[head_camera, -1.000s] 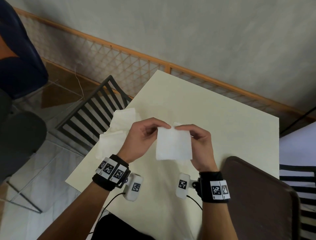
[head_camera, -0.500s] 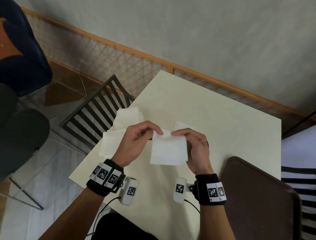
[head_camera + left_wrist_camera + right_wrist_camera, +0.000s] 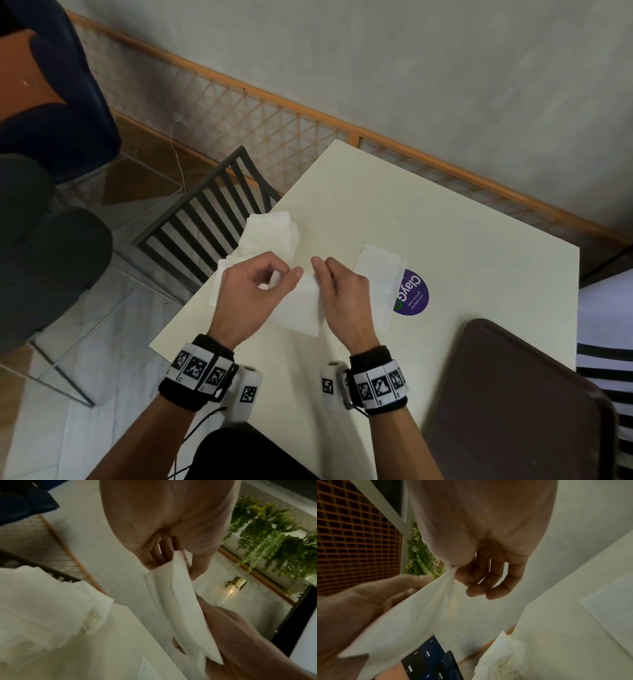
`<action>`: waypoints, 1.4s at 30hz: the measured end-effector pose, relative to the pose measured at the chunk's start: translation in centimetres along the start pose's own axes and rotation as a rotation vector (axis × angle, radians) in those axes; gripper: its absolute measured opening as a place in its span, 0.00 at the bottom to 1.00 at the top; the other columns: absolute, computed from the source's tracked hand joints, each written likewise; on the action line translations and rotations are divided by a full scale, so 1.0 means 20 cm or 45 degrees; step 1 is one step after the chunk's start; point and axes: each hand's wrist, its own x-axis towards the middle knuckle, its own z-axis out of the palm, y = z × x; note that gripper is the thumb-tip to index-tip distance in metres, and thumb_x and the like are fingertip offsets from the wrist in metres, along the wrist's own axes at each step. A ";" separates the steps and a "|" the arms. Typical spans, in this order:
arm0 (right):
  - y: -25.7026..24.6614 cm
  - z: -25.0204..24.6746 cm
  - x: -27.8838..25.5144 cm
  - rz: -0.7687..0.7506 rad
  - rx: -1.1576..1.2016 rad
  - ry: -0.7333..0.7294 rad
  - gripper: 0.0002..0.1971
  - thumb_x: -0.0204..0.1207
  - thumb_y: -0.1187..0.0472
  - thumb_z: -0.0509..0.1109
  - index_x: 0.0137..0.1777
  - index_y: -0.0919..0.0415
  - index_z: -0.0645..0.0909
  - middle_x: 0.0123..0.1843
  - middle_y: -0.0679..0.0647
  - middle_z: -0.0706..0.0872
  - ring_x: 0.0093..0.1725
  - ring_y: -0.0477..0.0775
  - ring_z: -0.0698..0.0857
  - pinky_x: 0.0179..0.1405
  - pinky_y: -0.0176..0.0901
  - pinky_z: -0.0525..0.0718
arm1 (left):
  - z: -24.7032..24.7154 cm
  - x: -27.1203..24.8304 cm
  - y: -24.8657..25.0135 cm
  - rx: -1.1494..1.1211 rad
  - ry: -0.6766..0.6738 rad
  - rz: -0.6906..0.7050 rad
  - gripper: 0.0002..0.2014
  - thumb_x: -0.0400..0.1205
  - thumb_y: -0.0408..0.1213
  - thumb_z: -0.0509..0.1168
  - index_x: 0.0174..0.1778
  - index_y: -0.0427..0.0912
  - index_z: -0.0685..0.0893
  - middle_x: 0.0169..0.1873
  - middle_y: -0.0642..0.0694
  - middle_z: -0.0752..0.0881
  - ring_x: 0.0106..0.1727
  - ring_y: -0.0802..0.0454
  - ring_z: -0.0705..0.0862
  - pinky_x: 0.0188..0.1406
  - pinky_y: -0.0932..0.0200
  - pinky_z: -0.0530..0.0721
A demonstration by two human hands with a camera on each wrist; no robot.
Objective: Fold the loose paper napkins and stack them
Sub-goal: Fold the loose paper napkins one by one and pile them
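**One napkin mid-fold, loose pile still waiting**

Since the earlier frame the hands have drawn closer, narrowing the napkin (image 3: 301, 308) between them. The left hand (image 3: 253, 291) and right hand (image 3: 346, 298) both pinch its top edge, above the table (image 3: 445, 240). Left of the purple sticker (image 3: 412, 293) lies a folded napkin (image 3: 376, 274); farther left, the loose pile (image 3: 267, 236) remains unfolded.

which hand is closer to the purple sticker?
Right. The right hand sits just left of the purple sticker, a flat napkin between them. The left hand is farther away, beyond the right hand.
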 end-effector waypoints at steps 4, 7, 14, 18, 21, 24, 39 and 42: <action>0.03 0.09 0.05 0.171 0.124 0.071 0.22 0.96 0.42 0.61 0.43 0.54 0.72 0.30 0.52 0.84 0.30 0.55 0.84 0.37 0.56 0.85 | -0.10 0.01 -0.09 0.026 0.091 -0.133 0.09 0.80 0.41 0.84 0.45 0.46 0.90 0.41 0.44 0.91 0.45 0.34 0.89 0.47 0.33 0.91; 0.03 0.20 0.07 0.159 0.278 -0.118 0.12 0.94 0.46 0.69 0.59 0.52 0.71 0.38 0.56 0.90 0.32 0.47 0.87 0.33 0.43 0.85 | -0.18 0.07 -0.18 0.121 0.096 -0.247 0.11 0.79 0.40 0.85 0.50 0.51 0.89 0.48 0.50 0.93 0.51 0.48 0.94 0.47 0.37 0.94; 0.10 0.52 0.19 0.241 0.026 -0.256 0.07 0.91 0.63 0.66 0.60 0.53 0.70 0.38 0.59 0.87 0.36 0.59 0.85 0.35 0.47 0.80 | -0.29 0.23 -0.48 0.609 0.133 -0.396 0.13 0.81 0.39 0.83 0.59 0.49 0.90 0.49 0.53 0.89 0.46 0.60 0.86 0.51 0.60 0.82; 0.11 0.60 0.23 0.269 -0.271 -0.417 0.06 0.92 0.60 0.63 0.66 0.57 0.73 0.52 0.60 0.86 0.47 0.68 0.88 0.49 0.61 0.89 | -0.26 0.26 -0.66 0.893 -0.020 -0.415 0.17 0.82 0.38 0.81 0.66 0.44 0.89 0.54 0.43 0.84 0.58 0.42 0.85 0.68 0.41 0.84; 0.14 0.57 0.21 0.236 -0.404 -0.419 0.07 0.91 0.56 0.65 0.65 0.55 0.75 0.54 0.58 0.87 0.49 0.65 0.88 0.47 0.56 0.87 | -0.21 0.25 -0.68 0.964 -0.076 -0.441 0.20 0.83 0.37 0.79 0.71 0.42 0.87 0.71 0.37 0.79 0.75 0.34 0.77 0.79 0.40 0.78; 0.22 0.42 0.21 0.298 -0.389 -0.226 0.07 0.90 0.55 0.66 0.62 0.56 0.78 0.53 0.56 0.86 0.49 0.60 0.84 0.47 0.52 0.81 | -0.15 0.20 -0.61 1.060 0.005 -0.310 0.26 0.81 0.39 0.80 0.75 0.44 0.84 0.78 0.37 0.72 0.81 0.31 0.66 0.83 0.32 0.72; 0.69 -0.21 0.41 0.962 -0.679 0.180 0.28 0.87 0.55 0.75 0.78 0.72 0.72 0.76 0.71 0.82 0.75 0.75 0.84 0.70 0.65 0.87 | 0.60 0.08 -0.53 0.999 -1.005 0.254 0.28 0.92 0.44 0.66 0.90 0.49 0.71 0.93 0.50 0.64 0.95 0.44 0.56 0.91 0.42 0.66; 0.70 -0.22 0.41 0.932 -0.677 0.211 0.23 0.87 0.59 0.74 0.77 0.63 0.72 0.74 0.67 0.80 0.68 0.77 0.87 0.58 0.65 0.90 | 0.65 0.07 -0.56 1.010 -1.026 0.230 0.29 0.92 0.43 0.65 0.91 0.51 0.69 0.94 0.51 0.62 0.96 0.44 0.55 0.93 0.41 0.63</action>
